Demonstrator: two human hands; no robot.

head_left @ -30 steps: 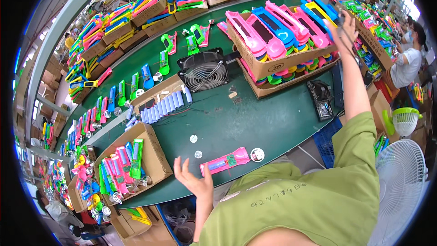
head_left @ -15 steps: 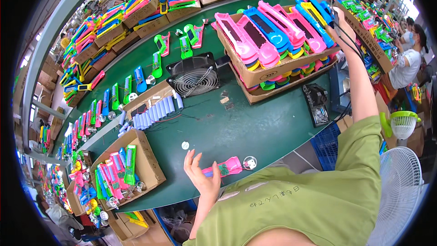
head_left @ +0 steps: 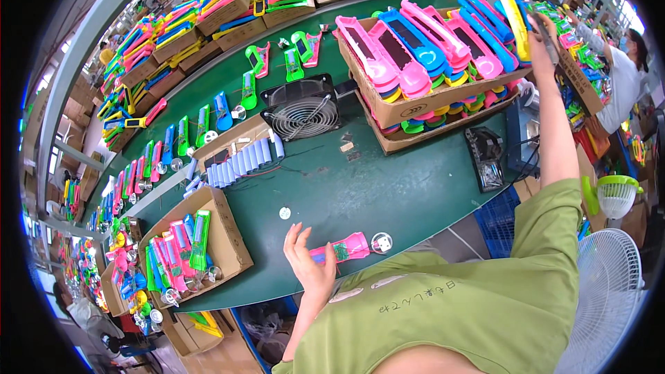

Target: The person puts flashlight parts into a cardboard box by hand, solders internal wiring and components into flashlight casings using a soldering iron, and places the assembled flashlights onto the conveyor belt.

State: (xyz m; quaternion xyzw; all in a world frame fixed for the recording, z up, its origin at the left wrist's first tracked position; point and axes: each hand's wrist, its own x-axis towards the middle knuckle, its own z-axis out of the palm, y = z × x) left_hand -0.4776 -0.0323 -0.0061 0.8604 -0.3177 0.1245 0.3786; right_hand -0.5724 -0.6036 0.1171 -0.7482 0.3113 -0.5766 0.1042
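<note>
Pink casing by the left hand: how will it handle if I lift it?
The pink casing is probably stiff and light, looking like thin moulded plastic. Its green circuit board lies exposed, so that part may be fragile. The round piece sits beyond the casing's right end, so it might dangle or stay behind.

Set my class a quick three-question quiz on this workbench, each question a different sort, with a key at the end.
1. Multiple choice: What colour is the long casing by the left hand? A) yellow B) pink C) black

2. True or false: The black fan sits to the left of the casing-filled carton near the right hand.

3. Fill in: The right hand is at a tilted casing coloured ____.

Key: 1. B; 2. true; 3. yellow.
</note>
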